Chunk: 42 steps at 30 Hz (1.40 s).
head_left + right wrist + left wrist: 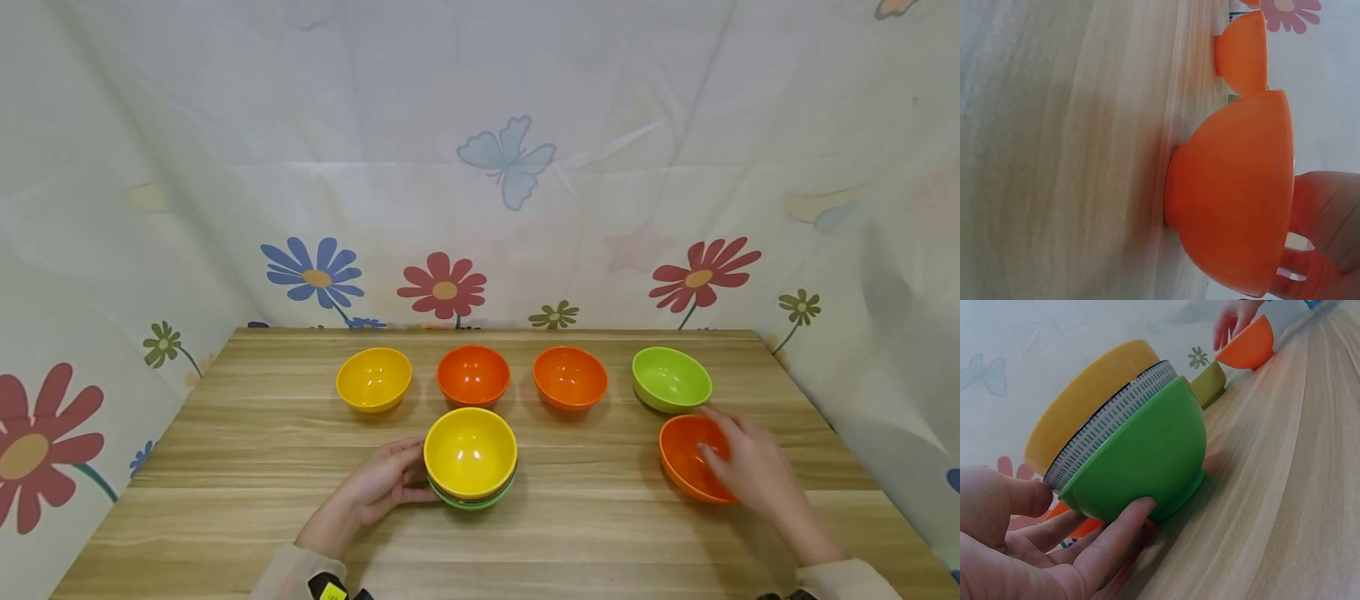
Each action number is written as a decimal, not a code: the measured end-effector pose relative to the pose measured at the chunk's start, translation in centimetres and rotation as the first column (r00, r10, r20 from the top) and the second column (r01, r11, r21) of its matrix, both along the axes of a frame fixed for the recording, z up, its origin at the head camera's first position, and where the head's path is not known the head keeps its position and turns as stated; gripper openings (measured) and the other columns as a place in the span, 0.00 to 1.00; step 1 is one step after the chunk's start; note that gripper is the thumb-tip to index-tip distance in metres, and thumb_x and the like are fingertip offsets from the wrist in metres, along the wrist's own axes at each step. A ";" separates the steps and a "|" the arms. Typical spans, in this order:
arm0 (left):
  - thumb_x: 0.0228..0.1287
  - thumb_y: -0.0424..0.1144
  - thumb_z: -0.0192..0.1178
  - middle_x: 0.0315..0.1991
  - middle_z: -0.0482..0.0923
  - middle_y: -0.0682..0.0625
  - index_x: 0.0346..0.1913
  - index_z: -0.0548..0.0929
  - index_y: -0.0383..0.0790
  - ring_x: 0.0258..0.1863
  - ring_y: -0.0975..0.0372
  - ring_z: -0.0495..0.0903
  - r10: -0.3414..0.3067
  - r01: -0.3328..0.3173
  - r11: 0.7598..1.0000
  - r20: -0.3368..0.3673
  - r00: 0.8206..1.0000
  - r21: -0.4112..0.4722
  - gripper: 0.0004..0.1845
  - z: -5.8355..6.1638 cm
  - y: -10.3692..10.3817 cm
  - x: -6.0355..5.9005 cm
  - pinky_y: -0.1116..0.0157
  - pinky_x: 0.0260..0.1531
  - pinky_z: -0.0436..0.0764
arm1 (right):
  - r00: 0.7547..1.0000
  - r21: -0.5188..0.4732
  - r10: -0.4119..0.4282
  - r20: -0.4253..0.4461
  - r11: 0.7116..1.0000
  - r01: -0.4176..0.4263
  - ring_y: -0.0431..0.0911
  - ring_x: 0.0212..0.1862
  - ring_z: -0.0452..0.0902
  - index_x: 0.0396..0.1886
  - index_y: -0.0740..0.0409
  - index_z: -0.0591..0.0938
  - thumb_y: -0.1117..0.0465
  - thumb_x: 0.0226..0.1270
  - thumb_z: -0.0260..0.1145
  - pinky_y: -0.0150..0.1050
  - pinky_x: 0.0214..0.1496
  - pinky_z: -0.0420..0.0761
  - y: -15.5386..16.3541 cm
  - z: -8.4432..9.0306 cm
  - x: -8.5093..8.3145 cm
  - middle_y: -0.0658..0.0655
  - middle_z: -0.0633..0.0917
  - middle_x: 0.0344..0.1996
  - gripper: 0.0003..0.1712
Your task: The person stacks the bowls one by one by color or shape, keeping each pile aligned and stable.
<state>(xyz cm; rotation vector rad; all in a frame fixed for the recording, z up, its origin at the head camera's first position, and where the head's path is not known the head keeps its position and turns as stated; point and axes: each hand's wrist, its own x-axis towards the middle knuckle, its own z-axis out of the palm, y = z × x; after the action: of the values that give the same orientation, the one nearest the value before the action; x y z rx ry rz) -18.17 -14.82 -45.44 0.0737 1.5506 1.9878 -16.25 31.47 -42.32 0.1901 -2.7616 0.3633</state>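
My left hand (pixel 390 479) holds the side of a stack of bowls at the front middle. A yellow bowl (pixel 470 450) tops the stack, with a patterned white bowl (pixel 1113 415) and a green bowl (pixel 1147 450) beneath it. The thumb lies by the patterned bowl's rim; a fingertip presses the green wall. At the right, my right hand (pixel 753 462) pinches the rim of an orange bowl (pixel 1235 194), thumb inside and fingers at the far rim. That bowl's foot is at the tabletop. Just behind it stands a lime-green bowl (pixel 671 379).
Along the back of the wooden table (pixel 247 433), a yellow bowl (pixel 375 379) and two orange bowls, a left one (pixel 472 375) and a right one (pixel 570 377), line up with the lime-green one. A floral curtain (pixel 360 167) hangs behind and at both sides.
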 end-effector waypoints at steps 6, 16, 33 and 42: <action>0.72 0.44 0.43 0.59 0.71 0.39 0.67 0.60 0.32 0.51 0.55 0.77 0.004 -0.004 1.000 -0.001 1.000 0.000 0.26 -0.1 0.0 0.0 0.50 0.48 0.78 | 0.997 0.008 -0.051 0.056 0.999 0.050 0.69 0.40 0.71 0.53 0.69 0.73 0.64 0.50 0.68 0.65 0.39 0.73 0.4 0.3 -0.1 0.77 0.75 0.41 0.29; 0.72 0.45 0.43 0.60 0.70 0.39 0.67 0.60 0.33 0.51 0.55 0.77 0.001 -0.001 1.000 -0.005 1.000 -0.007 0.27 0.0 0.0 -0.1 0.50 0.48 0.77 | 0.978 0.037 -0.116 0.175 0.993 0.112 0.61 0.32 0.73 0.51 0.68 0.75 0.63 0.53 0.66 0.55 0.29 0.77 1.2 1.0 -0.6 0.75 0.76 0.38 0.25; 0.72 0.45 0.43 0.58 0.72 0.40 0.67 0.61 0.33 0.50 0.55 0.77 0.000 0.000 1.000 -0.005 1.000 -0.003 0.26 0.0 0.0 0.0 0.51 0.48 0.78 | 0.953 0.052 -0.134 0.272 0.991 0.125 0.53 0.27 0.73 0.45 0.67 0.78 0.65 0.56 0.62 0.45 0.23 0.74 1.8 2.0 -0.7 0.67 0.78 0.31 0.17; 0.72 0.44 0.43 0.58 0.72 0.40 0.67 0.60 0.33 0.50 0.56 0.77 -0.001 0.001 1.000 -0.011 1.000 0.000 0.26 0.0 0.0 0.0 0.51 0.48 0.78 | 0.962 0.037 -0.114 0.248 0.993 0.108 0.49 0.23 0.71 0.43 0.67 0.78 0.67 0.55 0.59 0.40 0.19 0.70 2.3 1.8 -0.6 0.63 0.79 0.27 0.15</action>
<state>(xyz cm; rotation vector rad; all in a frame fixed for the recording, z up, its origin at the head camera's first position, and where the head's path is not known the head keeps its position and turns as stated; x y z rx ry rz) -18.18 -14.79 -45.44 0.0859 1.5573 1.9894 -16.84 33.75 -40.50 -0.0067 -3.0090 0.3462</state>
